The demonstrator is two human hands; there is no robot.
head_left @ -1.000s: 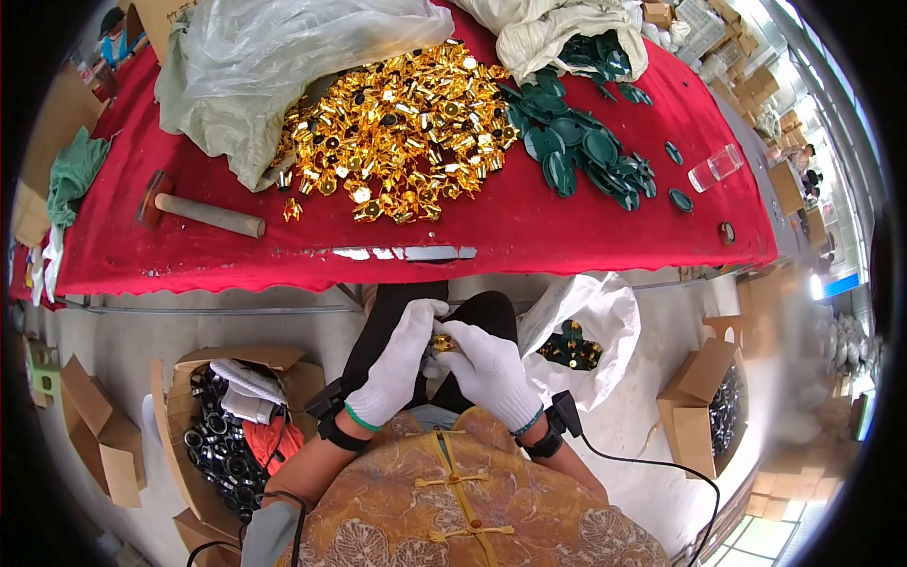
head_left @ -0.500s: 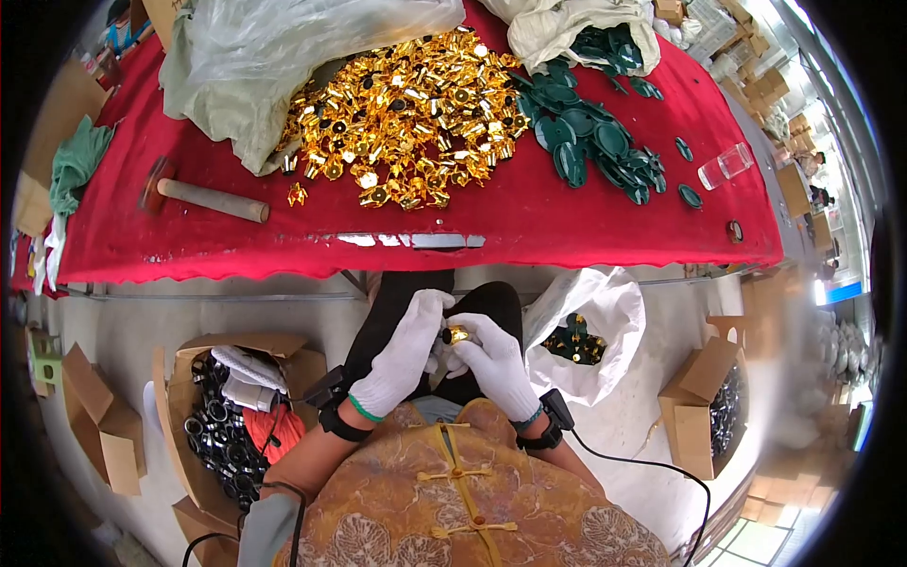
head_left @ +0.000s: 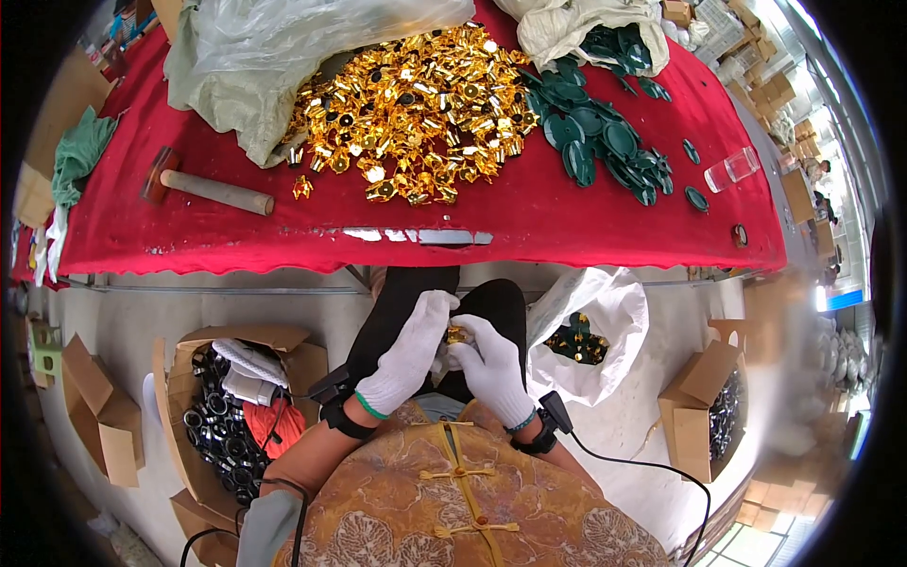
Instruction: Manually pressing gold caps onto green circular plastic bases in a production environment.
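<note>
Over my lap, both hands wear white knitted gloves and meet at a small shiny gold-coloured fitting (head_left: 457,335). My right hand (head_left: 493,367) is closed, pinching it between thumb and fingers. Beside it, my left hand (head_left: 412,348) has its fingers pressed together against the fitting's left side; whether they hold another piece is hidden. Ahead on the red-covered table (head_left: 321,253) lies a large heap of similar gold-coloured fittings (head_left: 416,118), some showing black ends. To its right, dark green oval discs (head_left: 603,137) are spread out below an opened white sack (head_left: 543,33).
A hammer (head_left: 213,191) lies on the table's left, a clear glass (head_left: 732,170) on its right. Right of my knees stands a white sack (head_left: 619,359) holding green-and-gold pieces. Cardboard boxes with black rings (head_left: 219,430) at left and dark parts (head_left: 724,416) at right flank me.
My fingers have shifted around the gold-coloured fitting, and less of it shows now; its black end is no longer visible. The whole view has moved slightly.
</note>
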